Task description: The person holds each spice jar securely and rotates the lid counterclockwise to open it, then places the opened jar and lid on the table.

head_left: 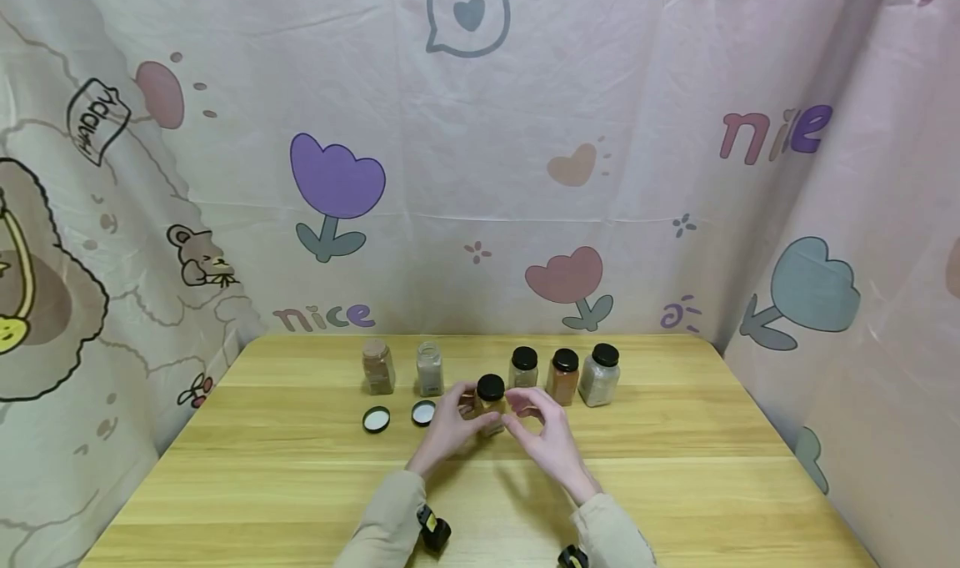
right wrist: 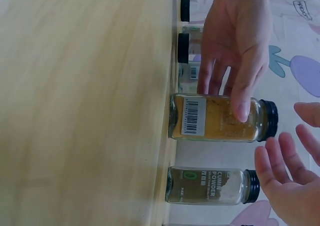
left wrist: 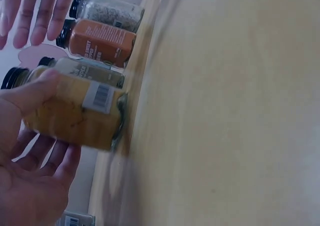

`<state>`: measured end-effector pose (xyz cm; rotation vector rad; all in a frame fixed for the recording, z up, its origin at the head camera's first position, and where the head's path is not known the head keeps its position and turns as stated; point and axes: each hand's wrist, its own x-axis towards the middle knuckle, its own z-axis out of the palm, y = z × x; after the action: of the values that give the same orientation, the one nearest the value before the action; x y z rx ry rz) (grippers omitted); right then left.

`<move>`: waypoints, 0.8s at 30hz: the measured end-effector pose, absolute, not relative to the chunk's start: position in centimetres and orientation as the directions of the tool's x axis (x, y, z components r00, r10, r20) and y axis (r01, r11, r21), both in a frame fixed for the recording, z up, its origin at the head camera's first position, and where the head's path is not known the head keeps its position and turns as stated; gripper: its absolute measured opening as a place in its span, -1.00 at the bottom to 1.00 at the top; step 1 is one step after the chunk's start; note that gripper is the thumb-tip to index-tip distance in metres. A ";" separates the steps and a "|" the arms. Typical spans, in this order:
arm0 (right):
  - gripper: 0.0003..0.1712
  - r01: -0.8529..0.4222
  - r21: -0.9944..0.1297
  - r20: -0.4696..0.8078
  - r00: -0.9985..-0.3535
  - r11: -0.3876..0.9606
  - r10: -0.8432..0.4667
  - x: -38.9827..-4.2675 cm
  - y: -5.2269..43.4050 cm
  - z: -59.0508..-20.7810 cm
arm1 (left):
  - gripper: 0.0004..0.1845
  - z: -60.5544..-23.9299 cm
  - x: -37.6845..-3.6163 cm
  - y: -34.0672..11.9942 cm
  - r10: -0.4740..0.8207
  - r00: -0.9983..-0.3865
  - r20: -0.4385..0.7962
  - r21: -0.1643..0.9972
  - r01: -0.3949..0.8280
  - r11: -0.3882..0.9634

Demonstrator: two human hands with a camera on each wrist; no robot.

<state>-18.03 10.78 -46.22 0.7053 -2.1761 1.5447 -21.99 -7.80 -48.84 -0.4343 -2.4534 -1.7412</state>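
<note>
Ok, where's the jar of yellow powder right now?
In the head view the yellow jar stands upright near the middle of the table, in front of the row of capped jars, with the left hand holding it and the right hand close beside.

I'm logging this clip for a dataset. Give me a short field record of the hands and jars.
left hand: holds the yellow-spice jar, upright on the table
right hand: fingers relaxed by the jar's black cap, no grip
capped jars behind: three
uncapped jars: two
loose lids: two, before the uncapped jars
</note>
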 end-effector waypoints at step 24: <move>-0.56 -0.551 -0.680 0.575 -0.810 0.484 -0.113 -17.5 9.1 -45.7 | -0.54 -49.0 -19.3 -7.7 0.322 -0.895 0.307 0.892 0.389 0.229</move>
<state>-17.47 9.09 -45.70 0.5501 -2.2751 1.2819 -19.30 -7.71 -49.04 -0.7002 -2.4172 -1.7833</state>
